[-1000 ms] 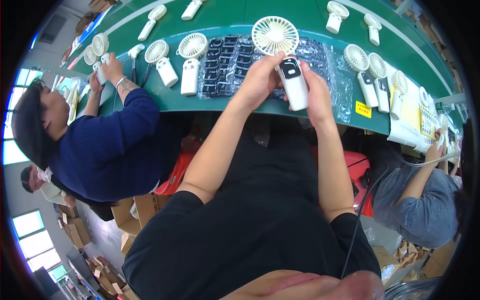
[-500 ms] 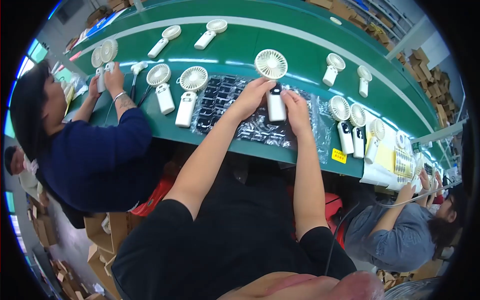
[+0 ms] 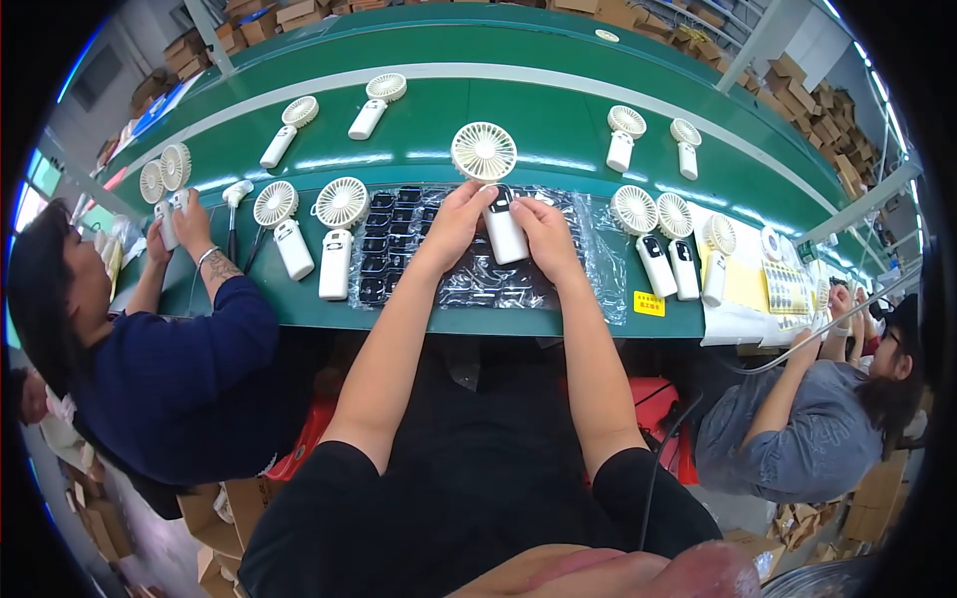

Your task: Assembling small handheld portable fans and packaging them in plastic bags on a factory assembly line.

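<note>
A long green worktop [image 3: 558, 110] curves across the view, with a co-worker in a dark blue top [image 3: 169, 369] seated at the person's left and another in a grey top [image 3: 797, 439] at the right. In front of the person lies a sheet of clear plastic [image 3: 598, 249] over a black tray of small dark parts [image 3: 384, 244]. White handheld fans lie about it: two just left of the tray [image 3: 339, 229], three in a row to the right [image 3: 663, 244], and more farther back on the worktop. The fan in hand [image 3: 493, 194] stands over the plastic near the middle, round grille toward the far side and handle toward the person. The left hand [image 3: 459, 224] is closed on the handle's left side with fingertips up near the neck; the right hand [image 3: 543, 234] grips the handle's right side lower down. The fan looks light and stiff, a smooth plastic shell that could slip in a loose hold; the thin-ribbed grille seems the delicate part, so the handle is the sound place to take it, with the neck below the head steadied rather than squeezed.
</note>
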{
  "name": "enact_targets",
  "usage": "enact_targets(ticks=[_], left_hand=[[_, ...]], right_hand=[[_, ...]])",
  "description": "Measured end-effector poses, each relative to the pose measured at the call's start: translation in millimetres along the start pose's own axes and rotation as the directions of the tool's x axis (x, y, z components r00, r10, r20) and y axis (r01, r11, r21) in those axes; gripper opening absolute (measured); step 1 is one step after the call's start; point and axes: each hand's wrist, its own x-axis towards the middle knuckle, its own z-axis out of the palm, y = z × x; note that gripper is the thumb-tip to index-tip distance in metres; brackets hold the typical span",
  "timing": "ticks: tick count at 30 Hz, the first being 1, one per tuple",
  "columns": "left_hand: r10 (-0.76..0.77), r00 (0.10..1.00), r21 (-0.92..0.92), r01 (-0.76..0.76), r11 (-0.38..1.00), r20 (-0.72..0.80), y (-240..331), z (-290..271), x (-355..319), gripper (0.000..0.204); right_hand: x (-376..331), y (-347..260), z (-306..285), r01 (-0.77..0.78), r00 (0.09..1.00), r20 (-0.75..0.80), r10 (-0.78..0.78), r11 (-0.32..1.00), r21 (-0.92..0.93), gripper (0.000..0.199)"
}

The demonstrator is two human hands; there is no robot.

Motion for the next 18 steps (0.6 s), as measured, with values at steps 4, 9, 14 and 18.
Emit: enact_targets(ticks=[4, 9, 14, 18], left_hand=[[0.013, 1.0, -0.011, -0.013, 1.0, 0.001, -0.8, 0.0, 0.3, 0.033], [-0.008, 1.0, 0.0, 0.008, 1.0, 0.01, 1.7, -0.7, -1.8, 0.032], [-0.012, 1.0, -0.003, 0.012, 1.0, 0.015, 1.7, -0.1, -3.5, 0.031], [-0.018, 1.0, -0.001, 0.018, 1.0, 0.017, 3.9, -0.4, -3.9, 0.031]], right_hand=[[-0.3, 0.8, 1.4, 0.003, 1.0, -0.014, -0.003, 1.0, 0.012, 0.031], [-3.5, -3.5, 3.1, -0.001, 1.0, -0.008, 0.001, 0.998, 0.06, 0.032], [-4.6, -3.1, 1.7, -0.012, 1.0, 0.011, 0.011, 0.999, 0.031, 0.033], [-3.4, -4.0, 2.3, -0.017, 1.0, 0.01, 0.016, 1.0, 0.026, 0.033]])
